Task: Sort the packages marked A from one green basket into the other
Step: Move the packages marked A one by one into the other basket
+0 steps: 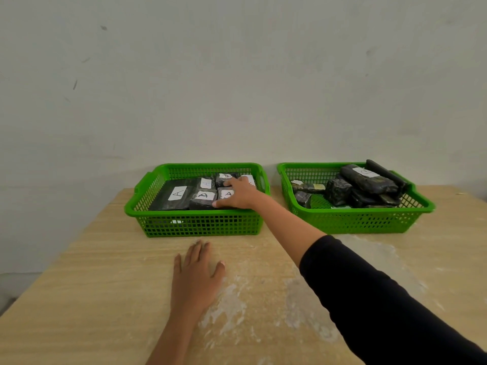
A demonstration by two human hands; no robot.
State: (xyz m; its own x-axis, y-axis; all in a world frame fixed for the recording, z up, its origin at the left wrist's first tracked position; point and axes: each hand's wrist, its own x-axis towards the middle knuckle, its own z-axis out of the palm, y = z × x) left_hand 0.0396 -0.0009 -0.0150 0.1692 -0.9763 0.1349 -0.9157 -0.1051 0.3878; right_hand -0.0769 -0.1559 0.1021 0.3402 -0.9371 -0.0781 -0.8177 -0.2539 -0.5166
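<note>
Two green baskets stand side by side at the back of the table. The left basket (200, 222) holds several dark packages with white labels marked A (179, 193). My right hand (241, 194) reaches into it and lies on an A package (226, 194) at the basket's right side, fingers spread over it; whether it grips is unclear. The right basket (353, 219) holds a pile of dark packages, the top one (367, 179) bearing a white label. My left hand (196, 272) rests flat on the table in front of the left basket, holding nothing.
The wooden table (92, 299) has pale worn patches in the middle. A plain wall rises right behind the baskets. The table's left edge runs diagonally at the lower left.
</note>
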